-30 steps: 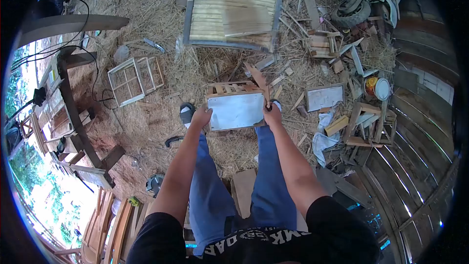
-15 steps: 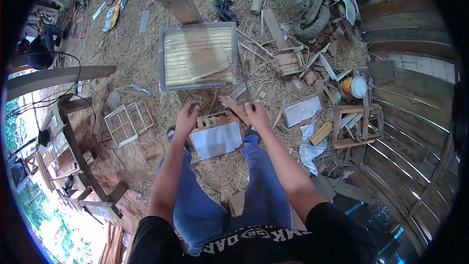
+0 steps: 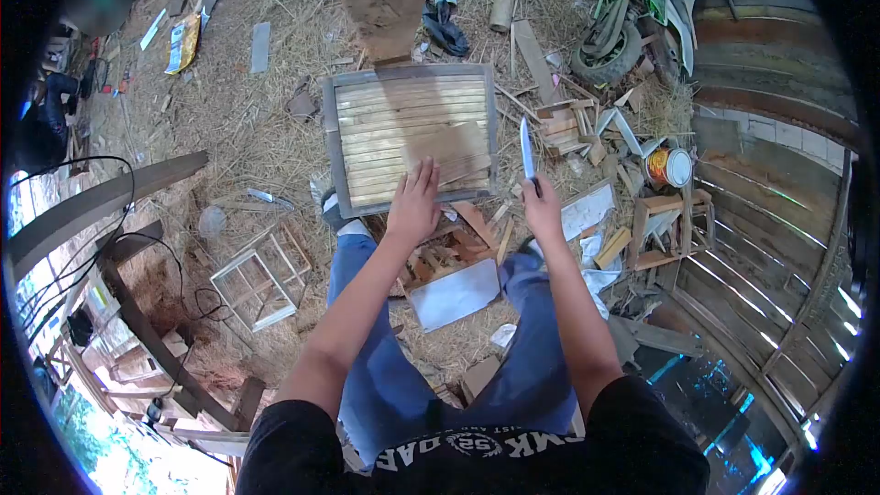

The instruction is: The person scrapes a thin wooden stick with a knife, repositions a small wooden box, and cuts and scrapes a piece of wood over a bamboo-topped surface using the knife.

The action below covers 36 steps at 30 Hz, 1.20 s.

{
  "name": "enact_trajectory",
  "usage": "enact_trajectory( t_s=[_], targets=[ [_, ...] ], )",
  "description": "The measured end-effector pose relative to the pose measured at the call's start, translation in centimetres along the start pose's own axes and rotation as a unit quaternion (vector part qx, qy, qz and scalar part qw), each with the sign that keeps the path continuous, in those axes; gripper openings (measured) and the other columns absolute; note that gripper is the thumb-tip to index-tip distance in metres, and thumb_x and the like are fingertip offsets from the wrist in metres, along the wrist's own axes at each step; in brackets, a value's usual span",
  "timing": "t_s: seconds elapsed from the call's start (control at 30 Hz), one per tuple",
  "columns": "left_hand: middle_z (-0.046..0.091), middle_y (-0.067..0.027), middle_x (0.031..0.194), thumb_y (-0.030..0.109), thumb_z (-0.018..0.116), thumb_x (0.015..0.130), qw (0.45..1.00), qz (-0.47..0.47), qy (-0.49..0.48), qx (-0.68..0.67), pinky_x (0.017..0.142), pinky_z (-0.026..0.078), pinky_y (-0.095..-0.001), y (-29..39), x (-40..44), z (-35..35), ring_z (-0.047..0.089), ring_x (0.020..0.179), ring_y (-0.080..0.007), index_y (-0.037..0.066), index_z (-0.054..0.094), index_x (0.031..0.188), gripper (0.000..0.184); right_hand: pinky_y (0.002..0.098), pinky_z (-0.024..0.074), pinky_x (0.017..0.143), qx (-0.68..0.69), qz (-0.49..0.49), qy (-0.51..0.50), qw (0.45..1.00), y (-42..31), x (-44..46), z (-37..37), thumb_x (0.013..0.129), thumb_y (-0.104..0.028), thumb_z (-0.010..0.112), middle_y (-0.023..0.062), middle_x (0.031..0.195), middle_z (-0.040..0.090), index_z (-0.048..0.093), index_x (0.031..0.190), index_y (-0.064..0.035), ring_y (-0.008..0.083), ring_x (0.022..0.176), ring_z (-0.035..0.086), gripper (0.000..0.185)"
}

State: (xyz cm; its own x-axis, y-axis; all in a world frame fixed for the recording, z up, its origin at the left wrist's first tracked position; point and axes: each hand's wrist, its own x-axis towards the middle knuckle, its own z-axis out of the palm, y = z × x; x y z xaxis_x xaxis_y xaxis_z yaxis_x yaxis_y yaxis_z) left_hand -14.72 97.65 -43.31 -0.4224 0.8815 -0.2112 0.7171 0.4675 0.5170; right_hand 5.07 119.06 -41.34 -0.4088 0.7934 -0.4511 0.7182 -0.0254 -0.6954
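**Brown surroundings, little margin for a slip**

A white frame (image 3: 259, 289) lies at eight o'clock. To its right, the left hand (image 3: 415, 209) is spread, fingers toward twelve, reaching over the near edge of a slatted panel (image 3: 371, 142) and up to a board (image 3: 454, 148) lying on it; whether the fingertips press down cannot be told. At six, between the legs (image 3: 385, 376), sits a white-topped box (image 3: 456, 295). The right hand (image 3: 543, 208), at three, is closed around the handle of a knife (image 3: 527, 148), its bare blade aimed at twelve. Farther out toward three sits a can (image 3: 674, 167). The likeliest trouble is a cut: should the knife swing toward nine, the left hand is exposed, and the board, seemingly unfastened, could skid if leaned on.
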Motion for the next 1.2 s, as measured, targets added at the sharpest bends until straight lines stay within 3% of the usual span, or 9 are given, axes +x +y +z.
enact_trajectory(
  t_s=[0.07, 0.17, 0.37, 0.43, 0.47, 0.67, 0.9, 1.1, 1.2],
  targets=[
    [0.023, -0.0166, 0.169, 0.025, 0.068, 0.090, 0.999, 0.005, -0.042, 0.015, 0.123, 0.028, -0.0505, -0.6, 0.3, -0.4, 0.028, 0.154, -0.0326, 0.000, 0.030, 0.159, 0.082, 0.0450, 0.0521, 0.075, -0.122, -0.064, 0.027, 0.990, -4.7, 0.0, 1.3, 0.098, -0.029, 0.064, 0.0221, 0.090, 0.068, 0.065, 0.118, -0.0034, 0.0387, 0.082, 0.067, 0.032],
    [0.014, -0.0152, 0.172, 0.031, 0.067, 0.092, 0.986, 0.008, -0.106, 0.132, 0.124, 0.026, -0.0520, -1.4, 0.2, 0.0, 0.021, 0.157, -0.0288, 0.003, 0.020, 0.163, 0.090, 0.0477, 0.0526, 0.078, -0.151, -0.106, 0.051, 0.981, -6.7, 1.0, 4.2, 0.096, -0.031, 0.066, 0.0246, 0.094, 0.068, 0.065, 0.117, -0.0037, 0.0433, 0.089, 0.068, 0.035],
    [0.021, -0.0167, 0.169, 0.024, 0.064, 0.090, 0.976, 0.002, -0.043, 0.215, 0.119, 0.034, -0.0525, -0.6, 0.6, 3.0, 0.030, 0.153, -0.0311, 0.000, 0.031, 0.159, 0.080, 0.0519, 0.0531, 0.079, -0.271, -0.169, -0.059, 0.946, -5.5, 5.8, 5.6, 0.092, -0.031, 0.070, 0.0201, 0.099, 0.069, 0.056, 0.115, -0.0054, 0.0444, 0.092, 0.067, 0.037],
    [0.028, -0.0169, 0.166, 0.018, 0.060, 0.090, 0.984, -0.010, -0.014, 0.178, 0.117, 0.036, -0.0526, -0.3, 0.8, 2.8, 0.032, 0.151, -0.0320, -0.003, 0.039, 0.154, 0.070, 0.0525, 0.0533, 0.078, -0.279, -0.308, -0.045, 0.909, -3.1, 7.3, 6.3, 0.091, -0.030, 0.072, 0.0191, 0.100, 0.069, 0.057, 0.113, -0.0061, 0.0435, 0.092, 0.067, 0.036],
    [0.038, -0.0217, 0.157, 0.015, 0.059, 0.088, 0.989, -0.007, 0.025, 0.148, 0.116, 0.037, -0.0531, -0.1, 0.7, 2.9, 0.037, 0.146, -0.0368, -0.005, 0.044, 0.149, 0.066, 0.0527, 0.0534, 0.078, -0.293, -0.292, -0.065, 0.908, -2.2, 7.4, 6.2, 0.090, -0.028, 0.073, 0.0187, 0.100, 0.068, 0.057, 0.112, -0.0070, 0.0429, 0.092, 0.067, 0.034],
    [0.046, -0.0293, 0.138, 0.013, 0.061, 0.082, 0.979, 0.003, 0.067, 0.192, 0.112, 0.040, -0.0493, 0.5, 0.7, 5.2, 0.047, 0.128, -0.0430, -0.011, 0.043, 0.145, 0.070, 0.0519, 0.0540, 0.076, -0.253, -0.328, -0.078, 0.907, -1.0, 8.2, 6.2, 0.092, -0.027, 0.071, 0.0188, 0.098, 0.068, 0.058, 0.109, -0.0068, 0.0417, 0.092, 0.067, 0.029],
    [0.052, -0.0251, 0.130, 0.013, 0.056, 0.087, 0.959, 0.050, 0.133, 0.246, 0.104, 0.046, -0.0456, 0.2, 0.4, 6.8, 0.051, 0.118, -0.0375, -0.017, 0.044, 0.141, 0.063, 0.0536, 0.0528, 0.076, -0.231, -0.359, -0.075, 0.901, -0.2, 9.3, 6.6, 0.093, -0.028, 0.068, 0.0202, 0.093, 0.068, 0.061, 0.105, -0.0073, 0.0443, 0.089, 0.066, 0.025],
    [0.056, -0.0254, 0.124, 0.010, 0.064, 0.085, 0.981, 0.089, 0.150, 0.084, 0.093, 0.053, -0.0461, -4.2, 0.4, 4.4, 0.057, 0.110, -0.0426, -0.002, 0.060, 0.129, 0.045, 0.0535, 0.0517, 0.077, -0.178, -0.381, 0.003, 0.907, 1.5, 9.0, 7.6, 0.092, -0.026, 0.069, 0.0228, 0.094, 0.068, 0.063, 0.105, -0.0060, 0.0452, 0.092, 0.065, 0.025],
    [0.063, -0.0218, 0.117, 0.012, 0.070, 0.086, 0.967, 0.106, 0.230, 0.027, 0.091, 0.054, -0.0443, -8.0, -0.5, 3.1, 0.061, 0.106, -0.0418, 0.005, 0.066, 0.120, 0.035, 0.0530, 0.0516, 0.078, -0.165, -0.385, 0.037, 0.907, 2.6, 8.7, 8.9, 0.092, -0.026, 0.069, 0.0233, 0.094, 0.069, 0.064, 0.107, -0.0065, 0.0453, 0.093, 0.065, 0.025]
  ],
)
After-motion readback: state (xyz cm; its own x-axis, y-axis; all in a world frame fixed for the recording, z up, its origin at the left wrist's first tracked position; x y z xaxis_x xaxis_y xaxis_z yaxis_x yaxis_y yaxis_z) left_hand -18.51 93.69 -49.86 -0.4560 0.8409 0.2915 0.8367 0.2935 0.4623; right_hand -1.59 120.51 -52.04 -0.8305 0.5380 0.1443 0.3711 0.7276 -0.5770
